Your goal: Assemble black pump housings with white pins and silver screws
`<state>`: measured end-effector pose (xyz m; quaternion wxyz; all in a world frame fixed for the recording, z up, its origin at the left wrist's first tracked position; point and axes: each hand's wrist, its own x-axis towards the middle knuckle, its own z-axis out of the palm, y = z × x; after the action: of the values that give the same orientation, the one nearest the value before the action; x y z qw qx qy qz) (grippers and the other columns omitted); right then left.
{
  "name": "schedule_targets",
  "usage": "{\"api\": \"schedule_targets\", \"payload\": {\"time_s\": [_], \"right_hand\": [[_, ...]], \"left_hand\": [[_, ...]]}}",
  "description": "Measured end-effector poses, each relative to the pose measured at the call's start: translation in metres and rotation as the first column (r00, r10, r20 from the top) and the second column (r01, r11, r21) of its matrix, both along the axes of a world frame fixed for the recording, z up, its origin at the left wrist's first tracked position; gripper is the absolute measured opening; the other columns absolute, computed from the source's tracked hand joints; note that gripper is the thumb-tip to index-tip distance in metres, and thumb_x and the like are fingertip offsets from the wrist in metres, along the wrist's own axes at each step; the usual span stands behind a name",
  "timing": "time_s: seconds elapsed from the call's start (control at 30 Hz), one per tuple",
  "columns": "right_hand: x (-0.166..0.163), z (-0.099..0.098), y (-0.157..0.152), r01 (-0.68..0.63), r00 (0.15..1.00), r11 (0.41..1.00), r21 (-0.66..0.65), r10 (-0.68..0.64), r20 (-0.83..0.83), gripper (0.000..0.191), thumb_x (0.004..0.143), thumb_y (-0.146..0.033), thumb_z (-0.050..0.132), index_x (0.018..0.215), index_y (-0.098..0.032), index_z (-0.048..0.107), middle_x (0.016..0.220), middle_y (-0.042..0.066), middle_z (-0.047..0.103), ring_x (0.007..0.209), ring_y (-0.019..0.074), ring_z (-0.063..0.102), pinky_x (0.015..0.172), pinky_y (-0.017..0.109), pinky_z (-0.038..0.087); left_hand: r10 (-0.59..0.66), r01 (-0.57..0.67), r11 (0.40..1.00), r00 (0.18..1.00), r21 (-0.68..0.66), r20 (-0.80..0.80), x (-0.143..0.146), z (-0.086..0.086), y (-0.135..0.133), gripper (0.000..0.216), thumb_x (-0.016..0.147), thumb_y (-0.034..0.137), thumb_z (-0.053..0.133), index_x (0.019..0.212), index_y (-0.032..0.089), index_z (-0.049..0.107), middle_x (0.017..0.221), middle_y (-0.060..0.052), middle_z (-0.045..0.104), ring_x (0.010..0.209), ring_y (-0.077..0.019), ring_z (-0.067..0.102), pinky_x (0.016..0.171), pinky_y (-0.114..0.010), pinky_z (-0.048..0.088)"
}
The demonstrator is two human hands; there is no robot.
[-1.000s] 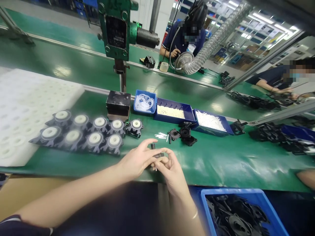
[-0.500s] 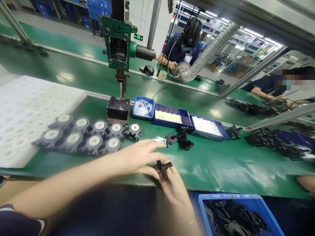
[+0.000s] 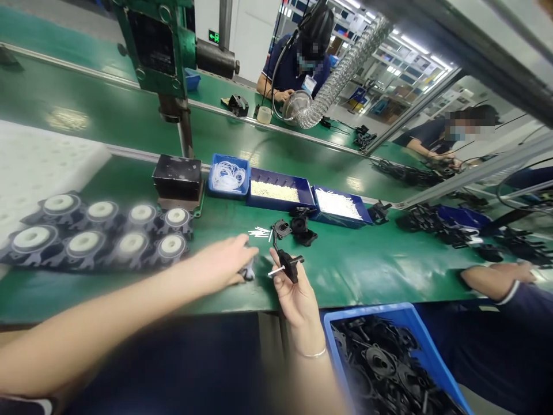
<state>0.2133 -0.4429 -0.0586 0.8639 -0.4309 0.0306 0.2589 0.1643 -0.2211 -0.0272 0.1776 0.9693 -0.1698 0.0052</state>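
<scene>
Nearest, right side: blue bin (image 3: 367,311) of black parts just below the counter (image 3: 367,276) edge; right hand (image 3: 298,302), left of the bin's far edge, has its grip closed on a black part (image 3: 288,266), held up over the counter with a white rod (image 3: 276,271) sticking out toward the left; left hand (image 3: 239,259), just left of it, has fingers at a blurred grey-black piece (image 3: 247,270), can't tell if its grip is closed on it; farther left, two rows of dark housings (image 3: 88,239) with cream rings; past the hands, loose white rods (image 3: 259,231) beside a round black part (image 3: 282,229); beyond, small blue tray (image 3: 228,193) of clear tubing, then two navy trays, cream bits (image 3: 276,192) and white rods; black block (image 3: 177,178) left of them; far side, a person (image 3: 280,63) behind a flexible duct (image 3: 332,86)
</scene>
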Motion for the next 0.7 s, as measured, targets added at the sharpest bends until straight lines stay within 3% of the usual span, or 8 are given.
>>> {"api": "schedule_targets", "payload": {"time_s": [0.07, 0.13, 0.23, 0.37, 0.63, 0.7], "right_hand": [[0.002, 0.006, 0.003, -0.008, 0.997, 0.999, -0.041, 0.011, 0.080, 0.015, 0.089, -0.034, 0.069, 0.098, -0.022, 0.066, 0.125, 0.008, 0.068, 0.083, 0.0128, 0.071, 0.062, 0.018, 0.058], [0.005, 0.012, 0.008, -0.027, 0.985, 0.995, -0.095, 0.042, 0.169, 0.013, 0.088, -0.035, 0.070, 0.092, -0.023, 0.065, 0.125, 0.006, 0.068, 0.082, 0.0137, 0.070, 0.060, 0.020, 0.057], [0.009, 0.019, 0.019, -0.064, 0.957, 0.980, -0.189, 0.114, 0.268, 0.013, 0.086, -0.032, 0.072, 0.085, -0.023, 0.063, 0.130, 0.005, 0.064, 0.080, 0.0151, 0.069, 0.056, 0.022, 0.055], [0.010, 0.023, 0.032, -0.107, 0.925, 0.936, -0.336, 0.218, 0.312, 0.014, 0.083, -0.030, 0.075, 0.084, -0.022, 0.064, 0.133, 0.006, 0.060, 0.080, 0.0155, 0.066, 0.047, 0.020, 0.049], [0.009, 0.019, 0.037, -0.076, 0.856, 0.861, -0.503, 0.316, 0.410, 0.014, 0.081, -0.030, 0.076, 0.089, -0.024, 0.067, 0.132, 0.007, 0.053, 0.083, 0.0151, 0.061, 0.045, 0.019, 0.045], [0.009, 0.019, 0.036, -0.033, 0.819, 0.846, -0.532, 0.328, 0.471, 0.012, 0.082, -0.029, 0.075, 0.091, -0.024, 0.068, 0.131, 0.007, 0.053, 0.095, 0.0189, 0.062, 0.053, 0.022, 0.050]], "left_hand": [[-0.054, 0.046, 0.968, 0.998, -0.245, -0.023, -0.013, -0.015, -0.008, 0.065, 0.083, 0.030, 0.072, 0.141, 0.025, 0.044, 0.135, -0.014, 0.048, 0.109, -0.0289, 0.061, 0.089, -0.038, 0.054], [-0.058, 0.034, 0.891, 0.998, -0.452, -0.040, -0.022, -0.033, -0.010, 0.069, 0.085, 0.034, 0.070, 0.146, 0.029, 0.038, 0.144, -0.013, 0.042, 0.119, -0.0290, 0.057, 0.096, -0.039, 0.052], [-0.020, -0.020, 0.770, 0.998, -0.638, -0.056, -0.028, -0.057, -0.011, 0.078, 0.084, 0.036, 0.071, 0.150, 0.027, 0.032, 0.147, -0.014, 0.042, 0.132, -0.0289, 0.049, 0.108, -0.042, 0.045], [0.032, -0.092, 0.713, 0.995, -0.695, -0.099, -0.027, -0.072, -0.011, 0.091, 0.081, 0.041, 0.076, 0.153, 0.025, 0.023, 0.153, -0.015, 0.039, 0.139, -0.0311, 0.042, 0.113, -0.047, 0.041], [0.069, -0.157, 0.681, 0.986, -0.715, -0.151, -0.026, -0.070, -0.013, 0.098, 0.077, 0.040, 0.079, 0.154, 0.023, 0.020, 0.155, -0.015, 0.038, 0.140, -0.0307, 0.042, 0.115, -0.047, 0.040], [0.071, -0.159, 0.684, 0.986, -0.712, -0.153, -0.026, -0.070, -0.013, 0.097, 0.078, 0.040, 0.078, 0.153, 0.023, 0.021, 0.155, -0.015, 0.039, 0.139, -0.0309, 0.043, 0.114, -0.047, 0.041]]}}
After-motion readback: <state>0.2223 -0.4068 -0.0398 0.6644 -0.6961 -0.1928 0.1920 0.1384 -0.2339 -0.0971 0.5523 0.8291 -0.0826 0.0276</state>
